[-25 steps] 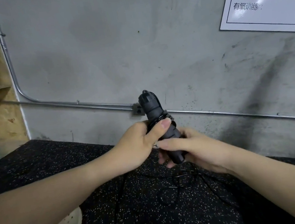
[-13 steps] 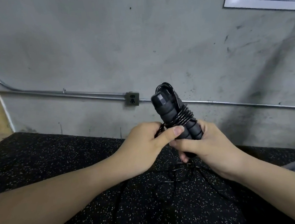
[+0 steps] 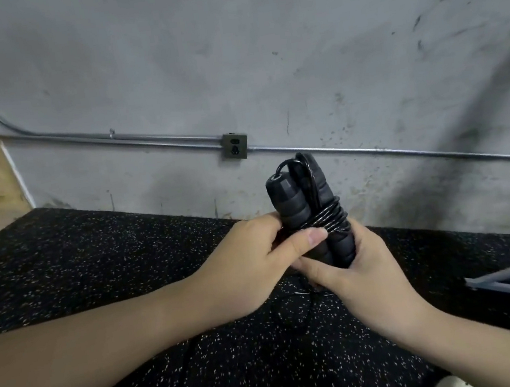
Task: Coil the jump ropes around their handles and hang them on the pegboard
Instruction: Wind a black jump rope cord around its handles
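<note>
Jump rope handles point(image 3: 309, 212) bundled upright in my two hands, above the speckled floor mat point(image 3: 95, 261).

Head view: my right hand point(image 3: 353, 274) grips their lower ends at 5 o'clock; my left hand point(image 3: 249, 264) pinches the rope point(image 3: 330, 219) coils at 9 o'clock, loose rope trailing on the mat.

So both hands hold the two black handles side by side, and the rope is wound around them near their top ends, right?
Not quite. The head view shows the rope wound around the middle of the two handles, not near their top ends. The left hand and right hand do hold them side by side.
</note>
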`<state>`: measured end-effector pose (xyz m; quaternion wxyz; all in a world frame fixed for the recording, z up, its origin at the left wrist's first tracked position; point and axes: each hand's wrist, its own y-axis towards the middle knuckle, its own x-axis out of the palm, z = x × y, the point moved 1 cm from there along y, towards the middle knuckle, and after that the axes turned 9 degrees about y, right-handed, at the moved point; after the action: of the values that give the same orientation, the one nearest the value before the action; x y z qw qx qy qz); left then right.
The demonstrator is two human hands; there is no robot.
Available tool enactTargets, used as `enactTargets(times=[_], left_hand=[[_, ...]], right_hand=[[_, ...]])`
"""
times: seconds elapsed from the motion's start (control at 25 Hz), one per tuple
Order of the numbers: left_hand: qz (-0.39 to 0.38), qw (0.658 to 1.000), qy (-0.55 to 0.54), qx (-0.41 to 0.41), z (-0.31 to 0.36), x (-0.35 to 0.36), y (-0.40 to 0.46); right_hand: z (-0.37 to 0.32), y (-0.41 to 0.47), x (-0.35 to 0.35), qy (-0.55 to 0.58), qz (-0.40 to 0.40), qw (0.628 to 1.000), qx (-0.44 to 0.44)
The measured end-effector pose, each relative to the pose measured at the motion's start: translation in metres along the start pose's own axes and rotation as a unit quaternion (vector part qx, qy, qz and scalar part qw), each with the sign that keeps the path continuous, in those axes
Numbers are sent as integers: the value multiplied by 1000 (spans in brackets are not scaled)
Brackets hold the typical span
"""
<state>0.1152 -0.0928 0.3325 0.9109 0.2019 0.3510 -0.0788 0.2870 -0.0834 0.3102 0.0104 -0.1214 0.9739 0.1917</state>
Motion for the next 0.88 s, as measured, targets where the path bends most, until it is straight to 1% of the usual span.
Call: enactTargets(times=[0.08,0.12,0.16,0.2,0.24,0.28,0.32,0.36,0.4,0.44,0.52,0.56,0.6,0.68,0.76,0.88], left_hand=[[-23,999,-40,11,-3,-3,-5],[-35,997,-65,18,-4,-7,-7],[-43,995,-81,25,-6,-11,-8],[-50,994,-88,32,-6,-15,-10],[-61,993,-89,42,-4,-19,-12],[-76,992,-89,53,-1,-22,-15],[-93,990,-88,63,3,-23,-17],[-102,989,-85,69,4,-24,-18],[-101,990,-75,66,5,-24,-17],[-91,993,-52,54,4,-26,-16],[-40,999,31,-9,-2,-32,-13],[-10,996,79,-47,-5,-35,-13],[12,991,113,-67,-5,-37,-14],[38,990,122,-65,-1,-37,-15],[58,992,101,-52,3,-38,-16],[62,993,93,-23,5,-37,-19]], right_hand=[[-1,-6,-1,-61,11,998,-12],[-4,-7,-3,-78,-4,997,-9],[-9,-7,-5,-56,-46,997,13],[-15,-5,-8,10,-109,992,62],[-20,-4,-9,116,-180,967,136],[-25,-3,-9,197,-238,929,204],[-30,-4,-9,236,-279,900,239],[-31,-4,-9,224,-298,898,235],[-31,-4,-7,190,-298,910,215],[-30,-2,-5,149,-279,929,191],[-27,4,0,86,-209,963,150],[-26,7,0,69,-179,972,135],[-26,9,1,60,-159,977,125],[-26,13,3,29,-138,984,108],[-29,14,6,-18,-115,989,93],[-32,15,12,-44,-75,992,87]])
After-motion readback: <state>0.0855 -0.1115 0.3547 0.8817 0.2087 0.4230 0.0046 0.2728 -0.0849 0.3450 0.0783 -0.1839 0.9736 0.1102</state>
